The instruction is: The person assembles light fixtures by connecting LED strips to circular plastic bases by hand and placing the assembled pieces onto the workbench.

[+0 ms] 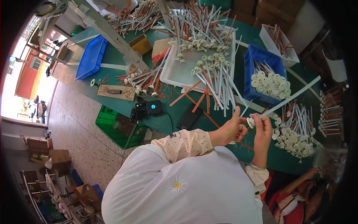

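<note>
My right hand (263, 135) pinches a long white strip (298, 94) close to the round cream plastic disc (250, 123) at its end. The strip's free end points up and to the right. My left hand (228, 131) is closed beside the disc, thumb upright, one fingertip at the disc's left edge; whatever its curled fingers hold is hidden. A red-brown strip passes behind that hand. Just beyond, a bundle of white and red-brown strips with discs (222, 89) hangs over the near edge of a white tray (179, 71). Right of my hands lies another disc-ended pile (292, 139).
A blue crate (248, 71) of disc-ended strips and a white basket (269, 37) stand far right. Left of my hands are a black box (189, 118), a cabled device (153, 107) and a green crate (108, 121) below the table edge. Other people work at the far left and lower right.
</note>
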The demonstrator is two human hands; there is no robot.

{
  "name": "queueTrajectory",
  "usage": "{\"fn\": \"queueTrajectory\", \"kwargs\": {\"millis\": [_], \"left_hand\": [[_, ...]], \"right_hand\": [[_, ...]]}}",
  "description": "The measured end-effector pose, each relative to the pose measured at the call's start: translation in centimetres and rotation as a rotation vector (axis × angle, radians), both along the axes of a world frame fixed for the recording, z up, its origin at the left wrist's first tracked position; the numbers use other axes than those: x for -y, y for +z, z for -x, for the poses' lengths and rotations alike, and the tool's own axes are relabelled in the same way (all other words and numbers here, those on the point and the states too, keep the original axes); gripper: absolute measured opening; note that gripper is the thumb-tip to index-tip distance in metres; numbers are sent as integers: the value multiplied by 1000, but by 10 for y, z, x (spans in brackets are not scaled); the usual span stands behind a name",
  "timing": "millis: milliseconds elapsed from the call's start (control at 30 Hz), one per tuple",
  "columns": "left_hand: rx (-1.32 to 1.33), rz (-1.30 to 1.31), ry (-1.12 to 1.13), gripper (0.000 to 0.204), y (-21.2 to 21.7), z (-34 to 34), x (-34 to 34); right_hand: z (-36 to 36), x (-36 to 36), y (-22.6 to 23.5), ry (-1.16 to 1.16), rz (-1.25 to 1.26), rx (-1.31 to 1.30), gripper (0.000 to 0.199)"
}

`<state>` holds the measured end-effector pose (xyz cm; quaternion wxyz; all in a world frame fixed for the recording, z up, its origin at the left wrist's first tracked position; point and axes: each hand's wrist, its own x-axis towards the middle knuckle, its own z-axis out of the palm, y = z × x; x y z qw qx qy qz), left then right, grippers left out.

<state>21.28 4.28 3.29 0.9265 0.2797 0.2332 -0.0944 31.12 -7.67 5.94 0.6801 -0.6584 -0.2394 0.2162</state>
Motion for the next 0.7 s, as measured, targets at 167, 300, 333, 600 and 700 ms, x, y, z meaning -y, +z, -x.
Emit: {"fn": "queueTrajectory", "kwargs": {"millis": [167, 300, 333, 600, 700], "left_hand": [[-91, -54, 107, 92, -34, 15, -2], [-58, -140, 147, 80, -37, 12, -16], [-64, -151, 193, 78, -36, 13, -19], [-96, -289, 327, 58, -40, 41, -27], [-99, -294, 313, 51, -44, 43, -25]], "right_hand": [[-26, 32, -28, 54, 36, -154, 15], [-27, 32, -39, 49, 104, -284, 16], [-31, 26, -38, 39, 96, -315, 15], [-183, 124, -33, -467, 312, 309, 28], [-263, 211, -48, -713, 519, 503, 30]]}}
